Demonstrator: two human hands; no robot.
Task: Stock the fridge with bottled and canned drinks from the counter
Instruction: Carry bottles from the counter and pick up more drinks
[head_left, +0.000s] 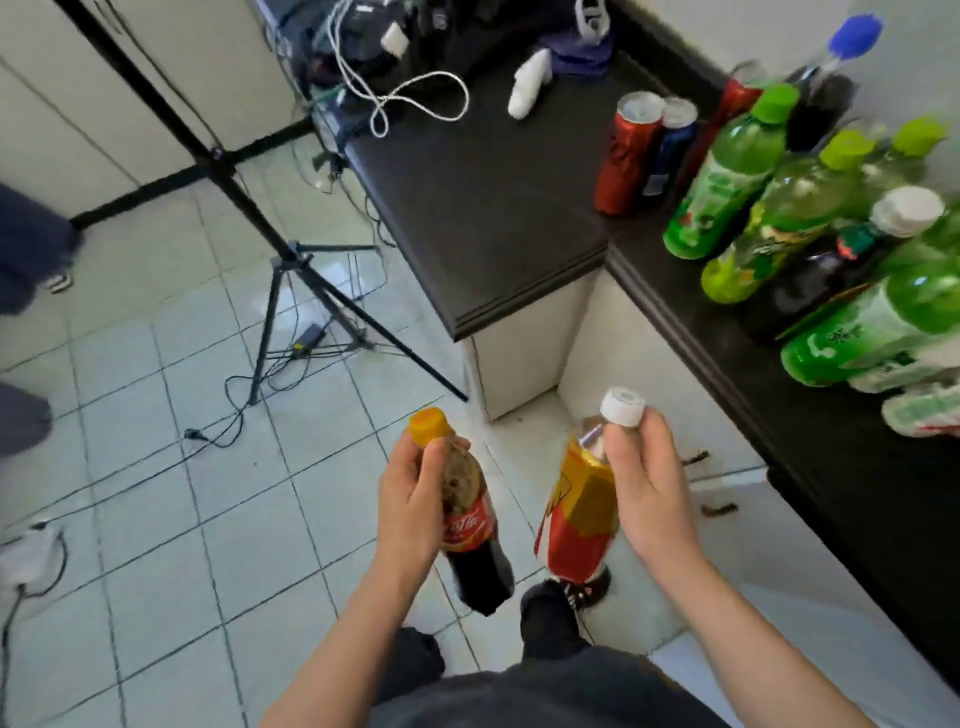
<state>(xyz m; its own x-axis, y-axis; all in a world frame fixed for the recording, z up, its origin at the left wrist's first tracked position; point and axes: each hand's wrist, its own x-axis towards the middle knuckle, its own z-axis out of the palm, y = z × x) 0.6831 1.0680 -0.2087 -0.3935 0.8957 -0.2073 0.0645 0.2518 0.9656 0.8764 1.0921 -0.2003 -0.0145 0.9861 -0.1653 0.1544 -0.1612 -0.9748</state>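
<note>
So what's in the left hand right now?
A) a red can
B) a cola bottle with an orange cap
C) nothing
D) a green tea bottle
B: the left hand grips the orange-capped cola bottle near its neck, while the right hand holds a white-capped red-and-gold bottle.

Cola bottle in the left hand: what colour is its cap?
Orange-yellow. The cola bottle held by the left hand shows its cap clearly in the head view.
</note>
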